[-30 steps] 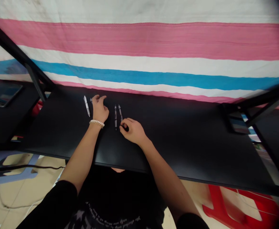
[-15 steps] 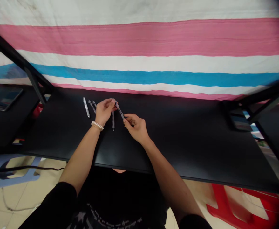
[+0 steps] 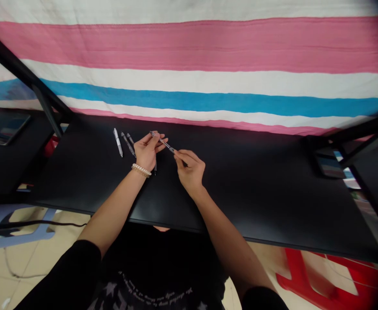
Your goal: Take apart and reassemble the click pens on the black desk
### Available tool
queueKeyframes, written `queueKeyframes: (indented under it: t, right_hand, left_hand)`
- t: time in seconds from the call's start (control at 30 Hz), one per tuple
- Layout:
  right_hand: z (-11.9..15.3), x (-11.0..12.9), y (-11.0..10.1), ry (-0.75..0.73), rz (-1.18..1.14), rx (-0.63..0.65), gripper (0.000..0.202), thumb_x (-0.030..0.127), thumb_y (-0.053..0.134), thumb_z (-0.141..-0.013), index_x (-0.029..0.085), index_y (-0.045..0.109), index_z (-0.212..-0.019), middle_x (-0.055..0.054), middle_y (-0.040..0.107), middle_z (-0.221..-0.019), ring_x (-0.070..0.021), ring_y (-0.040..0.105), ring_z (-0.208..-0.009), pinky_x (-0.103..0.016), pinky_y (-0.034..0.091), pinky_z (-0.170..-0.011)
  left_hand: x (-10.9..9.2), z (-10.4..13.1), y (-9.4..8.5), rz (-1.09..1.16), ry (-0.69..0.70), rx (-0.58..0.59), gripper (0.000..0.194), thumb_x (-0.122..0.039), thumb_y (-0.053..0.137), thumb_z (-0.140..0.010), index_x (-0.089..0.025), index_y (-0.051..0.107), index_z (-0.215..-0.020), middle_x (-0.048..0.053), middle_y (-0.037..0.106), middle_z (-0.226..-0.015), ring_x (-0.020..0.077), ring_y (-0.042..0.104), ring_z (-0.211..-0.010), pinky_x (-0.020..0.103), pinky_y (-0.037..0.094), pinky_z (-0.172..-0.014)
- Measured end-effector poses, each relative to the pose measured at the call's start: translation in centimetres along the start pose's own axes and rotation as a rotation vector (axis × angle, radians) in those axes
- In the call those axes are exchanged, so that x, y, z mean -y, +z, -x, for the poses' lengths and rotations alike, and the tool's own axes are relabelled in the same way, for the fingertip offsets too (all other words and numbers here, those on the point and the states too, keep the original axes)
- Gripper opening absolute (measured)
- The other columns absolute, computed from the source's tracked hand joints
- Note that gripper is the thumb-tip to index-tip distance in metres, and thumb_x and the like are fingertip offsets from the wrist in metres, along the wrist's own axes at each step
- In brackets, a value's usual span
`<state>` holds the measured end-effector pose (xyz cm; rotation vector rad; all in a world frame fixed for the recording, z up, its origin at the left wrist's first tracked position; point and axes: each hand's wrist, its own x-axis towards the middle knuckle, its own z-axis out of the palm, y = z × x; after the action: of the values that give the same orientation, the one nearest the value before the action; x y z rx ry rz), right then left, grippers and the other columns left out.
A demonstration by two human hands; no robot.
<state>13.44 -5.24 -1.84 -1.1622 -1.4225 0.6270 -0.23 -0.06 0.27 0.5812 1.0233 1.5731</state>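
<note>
Carrying pale lettering and star shapes, the black shirt (image 3: 163,258) is nearest; "only one thing at a" seems readable on it, the rest too blurred. Beyond its front edge, the black table (image 3: 247,193) bears the work. The right hand (image 3: 190,170) pinches the lower end of a slim pen (image 3: 165,143); the left hand (image 3: 146,151) grasps its upper end between thumb and fingers, so it slants between the two, seemingly clear of the tabletop. The step in hand looks like two-handed handling of this one pen; the next move probably calls for a light, steady pinch and care around the partly hidden pen (image 3: 156,168) below the left hand. Farther left lie two dark pens (image 3: 127,143) and a white pen (image 3: 118,142), with no legible brand. Behind hangs striped cloth (image 3: 208,45).
</note>
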Motion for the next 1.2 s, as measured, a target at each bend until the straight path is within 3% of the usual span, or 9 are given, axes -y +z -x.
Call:
queueKeyframes:
  t: [0.07, 0.17, 0.27, 0.5, 0.6, 0.7, 0.87, 1.03, 1.2]
  right_hand:
    - [-0.1, 0.0, 0.0, 0.071, -0.038, -0.008, 0.023, 0.038, 0.066, -0.089, 0.025, 0.073, -0.105, -0.008, 0.071, -0.102, -0.0227, 0.070, -0.096, -0.041, 0.062, -0.083]
    - [-0.2, -0.2, 0.1, 0.202, -0.144, 0.025, 0.028, 0.041, 0.063, -0.090, 0.020, 0.071, -0.106, -0.007, 0.070, -0.087, -0.0178, 0.070, -0.077, -0.034, 0.062, -0.068]
    - [-0.3, -0.3, 0.2, 0.163, -0.185, 0.018, 0.026, 0.038, 0.068, -0.085, 0.020, 0.071, -0.104, -0.008, 0.070, -0.099, -0.0173, 0.069, -0.086, -0.032, 0.062, -0.075]
    - [-0.4, 0.1, 0.0, 0.125, -0.121, 0.008, 0.022, 0.036, 0.067, -0.086, 0.024, 0.072, -0.104, -0.007, 0.068, -0.102, -0.0176, 0.069, -0.088, -0.033, 0.061, -0.076]
    - [-0.4, 0.1, 0.1, 0.162, -0.131, 0.010, 0.024, 0.038, 0.062, -0.090, 0.023, 0.070, -0.106, -0.006, 0.069, -0.093, -0.0160, 0.069, -0.079, -0.031, 0.061, -0.070]
    - [-0.4, 0.0, 0.2, 0.109, -0.135, -0.005, 0.020, 0.038, 0.068, -0.086, 0.022, 0.071, -0.099, -0.008, 0.068, -0.107, -0.0185, 0.069, -0.091, -0.033, 0.061, -0.077]
    - [-0.3, -0.4, 0.1, 0.192, -0.163, -0.023, 0.026, 0.042, 0.061, -0.091, 0.020, 0.071, -0.102, -0.006, 0.070, -0.088, -0.0151, 0.068, -0.069, -0.033, 0.062, -0.066]
    - [-0.2, -0.7, -0.2, 0.107, -0.100, -0.048, 0.021, 0.037, 0.066, -0.089, 0.021, 0.073, -0.101, -0.005, 0.073, -0.092, -0.0177, 0.072, -0.077, -0.037, 0.063, -0.076]
    - [0.0, -0.5, -0.3, 0.019, -0.003, -0.079, 0.016, 0.034, 0.067, -0.089, 0.021, 0.075, -0.094, -0.007, 0.075, -0.095, -0.0198, 0.073, -0.083, -0.038, 0.062, -0.080]
  left_hand:
    - [0.2, -0.1, -0.1, 0.026, -0.001, -0.004, 0.032, -0.032, 0.086, -0.071, -0.014, 0.069, -0.090, 0.008, 0.075, -0.088, 0.0190, 0.074, -0.079, 0.034, 0.059, -0.081]
    - [0.4, -0.3, -0.3, 0.053, -0.004, 0.003, 0.031, -0.030, 0.085, -0.073, -0.013, 0.068, -0.093, 0.009, 0.075, -0.090, 0.0196, 0.074, -0.081, 0.036, 0.059, -0.084]
    - [0.5, -0.4, -0.4, 0.053, -0.004, 0.003, 0.030, -0.029, 0.084, -0.075, -0.014, 0.068, -0.095, 0.009, 0.074, -0.091, 0.0200, 0.074, -0.084, 0.037, 0.058, -0.087]
    - [0.4, -0.4, -0.4, 0.052, -0.011, 0.015, 0.031, -0.030, 0.083, -0.076, -0.014, 0.068, -0.098, 0.009, 0.074, -0.094, 0.0201, 0.074, -0.089, 0.038, 0.057, -0.091]
    - [0.4, -0.3, -0.3, 0.058, -0.013, 0.016, 0.029, -0.029, 0.083, -0.076, -0.015, 0.068, -0.097, 0.009, 0.074, -0.093, 0.0205, 0.074, -0.091, 0.037, 0.057, -0.091]
    - [0.5, -0.1, -0.2, 0.066, -0.016, 0.020, 0.028, -0.029, 0.083, -0.076, -0.015, 0.068, -0.096, 0.008, 0.075, -0.092, 0.0201, 0.074, -0.090, 0.037, 0.057, -0.090]
    - [0.3, -0.7, -0.6, 0.088, 0.001, -0.002, 0.022, -0.026, 0.081, -0.079, -0.015, 0.069, -0.095, 0.008, 0.074, -0.092, 0.0196, 0.074, -0.088, 0.035, 0.058, -0.088]
    - [-0.5, -1.7, -1.3, 0.109, 0.043, -0.105, 0.010, -0.022, 0.076, -0.083, -0.017, 0.069, -0.087, 0.007, 0.074, -0.090, 0.0187, 0.073, -0.091, 0.033, 0.058, -0.089]
    - [0.1, -0.3, -0.2, 0.091, -0.016, 0.025, 0.022, -0.024, 0.080, -0.080, -0.014, 0.069, -0.096, 0.007, 0.075, -0.090, 0.0185, 0.074, -0.085, 0.036, 0.058, -0.088]
